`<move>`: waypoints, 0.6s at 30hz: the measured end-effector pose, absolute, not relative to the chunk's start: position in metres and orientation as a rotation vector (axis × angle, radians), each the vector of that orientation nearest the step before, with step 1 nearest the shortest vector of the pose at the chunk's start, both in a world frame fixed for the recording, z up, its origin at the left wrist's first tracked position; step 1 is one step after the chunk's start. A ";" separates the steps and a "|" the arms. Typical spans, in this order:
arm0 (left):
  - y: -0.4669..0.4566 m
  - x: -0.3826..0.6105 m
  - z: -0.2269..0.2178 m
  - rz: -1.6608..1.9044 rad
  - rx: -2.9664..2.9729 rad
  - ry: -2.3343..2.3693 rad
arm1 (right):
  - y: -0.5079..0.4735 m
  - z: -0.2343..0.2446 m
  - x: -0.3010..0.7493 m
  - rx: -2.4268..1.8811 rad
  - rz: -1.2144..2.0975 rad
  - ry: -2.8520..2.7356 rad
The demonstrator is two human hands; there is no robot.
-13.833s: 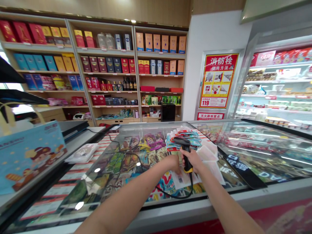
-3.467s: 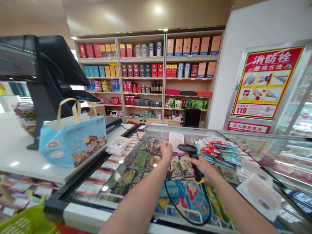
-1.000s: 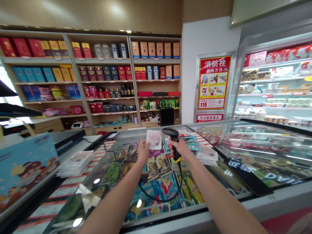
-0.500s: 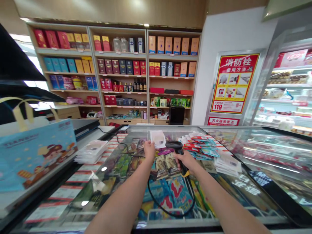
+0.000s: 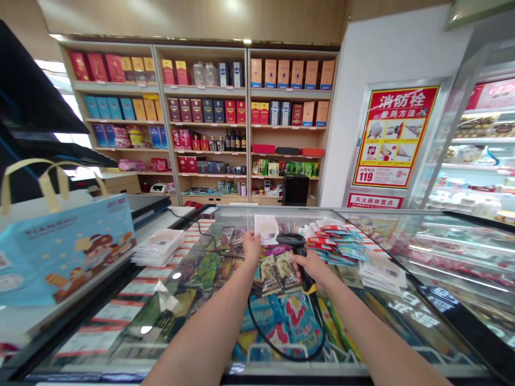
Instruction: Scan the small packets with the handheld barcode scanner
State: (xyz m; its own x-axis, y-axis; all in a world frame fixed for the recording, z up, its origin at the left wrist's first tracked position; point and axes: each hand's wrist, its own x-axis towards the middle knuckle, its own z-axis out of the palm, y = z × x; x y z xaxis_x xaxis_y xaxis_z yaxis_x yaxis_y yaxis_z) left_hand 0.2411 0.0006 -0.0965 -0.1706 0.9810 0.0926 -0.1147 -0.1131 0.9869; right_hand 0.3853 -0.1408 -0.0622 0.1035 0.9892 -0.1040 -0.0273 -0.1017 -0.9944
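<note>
My left fingers (image 5: 254, 238) pinching a white packet (image 5: 266, 227) over the freezer lid (image 5: 229, 214), toward its far edge, right fingers (image 5: 298, 262) wrapped round a black scanner (image 5: 292, 240) just beside it, red-and-blue packets (image 5: 337, 242) farther right, white stack (image 5: 157, 247) at the lid's left edge

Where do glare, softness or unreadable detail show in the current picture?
Head view: white glare spots on the freezer glass; head view: the display fridge looks soft and washed out; head view: fine print on the white packet unreadable.
</note>
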 end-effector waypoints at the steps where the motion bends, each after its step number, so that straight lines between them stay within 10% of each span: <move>1: 0.001 0.241 -0.097 1.459 1.113 1.187 | -0.140 -0.064 0.385 -1.309 1.213 -1.072; 18: 0.023 0.056 -0.042 1.678 1.358 1.814 | -0.129 -0.043 0.307 -1.204 1.343 -1.115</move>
State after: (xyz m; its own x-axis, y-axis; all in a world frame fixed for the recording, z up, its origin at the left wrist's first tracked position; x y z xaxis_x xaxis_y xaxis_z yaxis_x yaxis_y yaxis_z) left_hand 0.0557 0.0233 -0.0421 -0.4967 0.7919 0.3552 0.4157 -0.1422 0.8983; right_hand 0.3067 -0.1287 -0.0431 -0.0312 0.9946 -0.0990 -0.0859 -0.1013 -0.9911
